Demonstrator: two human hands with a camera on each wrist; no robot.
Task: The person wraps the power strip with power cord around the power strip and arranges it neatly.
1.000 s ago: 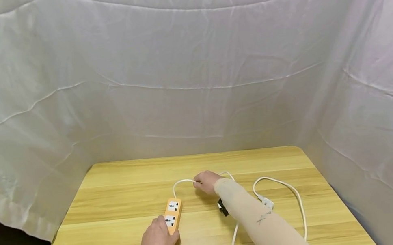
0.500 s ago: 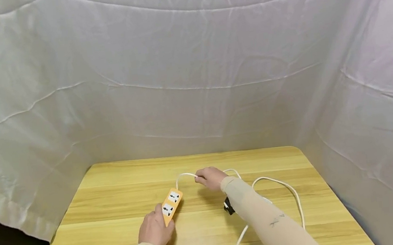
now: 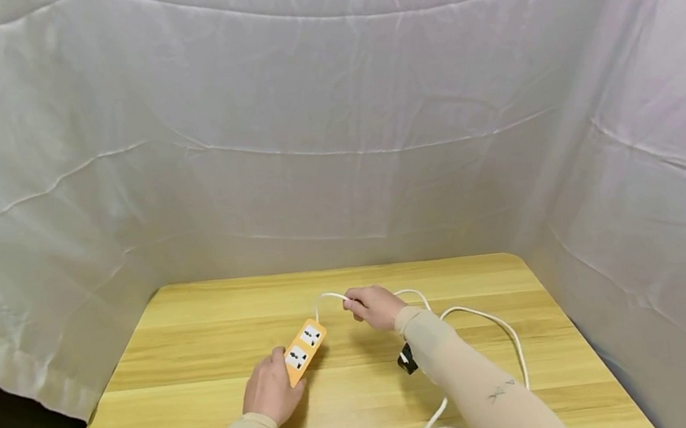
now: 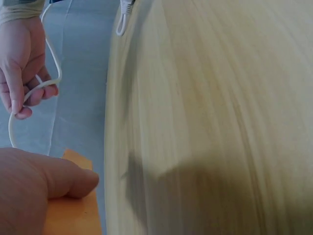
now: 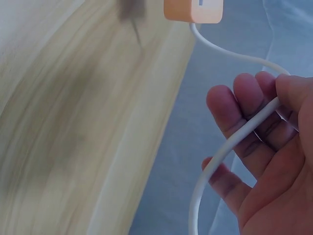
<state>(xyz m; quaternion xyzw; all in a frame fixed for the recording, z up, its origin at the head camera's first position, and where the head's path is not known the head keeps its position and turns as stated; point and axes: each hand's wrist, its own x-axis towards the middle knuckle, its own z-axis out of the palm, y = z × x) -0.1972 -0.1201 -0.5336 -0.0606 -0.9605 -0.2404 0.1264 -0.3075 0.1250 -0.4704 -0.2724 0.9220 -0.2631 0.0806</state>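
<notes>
An orange power strip (image 3: 304, 347) with two white socket faces is gripped at its near end by my left hand (image 3: 269, 388). The strip slants away to the right, raised over the table. From its far end runs a white cord (image 3: 328, 294), which my right hand (image 3: 375, 307) pinches between thumb and fingers a short way along. In the right wrist view the cord (image 5: 230, 142) crosses the curled fingers (image 5: 249, 93) beneath the thumb. The left wrist view has my left thumb lying across the orange casing (image 4: 73, 215).
The wooden table (image 3: 203, 331) has grey-white cloth (image 3: 329, 101) hanging behind and at the sides. The rest of the white cord (image 3: 512, 336) loops on the right of the table, partly under my right forearm. A white plug (image 4: 126, 6) shows at the left wrist view's top.
Both hands have lifted, and the power strip has risen off the table and tilted further to the right. My right hand has moved slightly right and away with the cord.
</notes>
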